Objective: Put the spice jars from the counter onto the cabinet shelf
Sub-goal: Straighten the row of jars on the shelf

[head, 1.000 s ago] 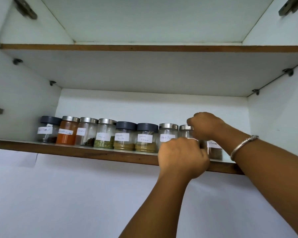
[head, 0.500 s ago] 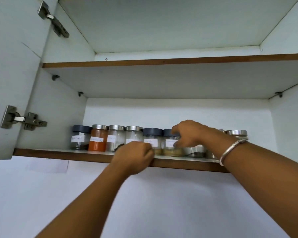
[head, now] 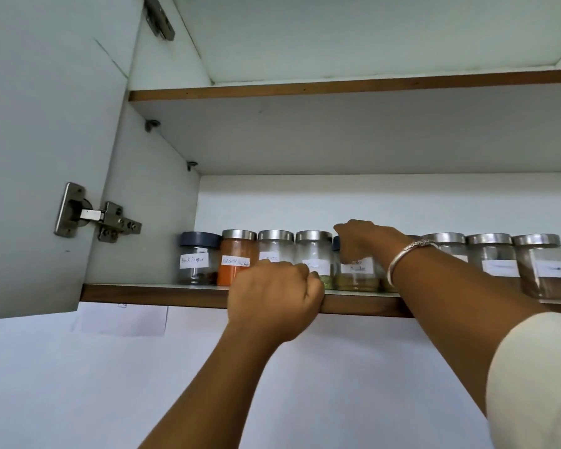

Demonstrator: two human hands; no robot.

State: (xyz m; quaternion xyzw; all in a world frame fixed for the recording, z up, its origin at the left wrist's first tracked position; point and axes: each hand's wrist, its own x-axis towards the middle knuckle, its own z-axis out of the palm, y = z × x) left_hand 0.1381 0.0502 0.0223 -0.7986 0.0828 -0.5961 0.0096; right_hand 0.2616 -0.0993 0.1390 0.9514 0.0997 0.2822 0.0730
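Several labelled glass spice jars stand in a row on the cabinet shelf [head: 149, 294]: a dark-lidded black pepper jar [head: 196, 259] at the left, an orange powder jar [head: 237, 257], then steel-lidded jars [head: 313, 251]. My left hand [head: 277, 298] is a closed fist at the shelf's front edge, in front of the third and fourth jars. My right hand [head: 360, 241], with a silver bangle on the wrist, is curled over the top of a dark-lidded jar of yellowish powder [head: 357, 275]. Three more steel-lidded jars [head: 493, 260] stand to the right.
The open cabinet door [head: 46, 157] with its metal hinge [head: 94, 215] hangs at the left. An upper shelf [head: 337, 87] sits above the jar row. A white wall lies below the cabinet.
Both hands have moved left along the jar row. The camera view has also shifted, bringing the left door and hinge closer.
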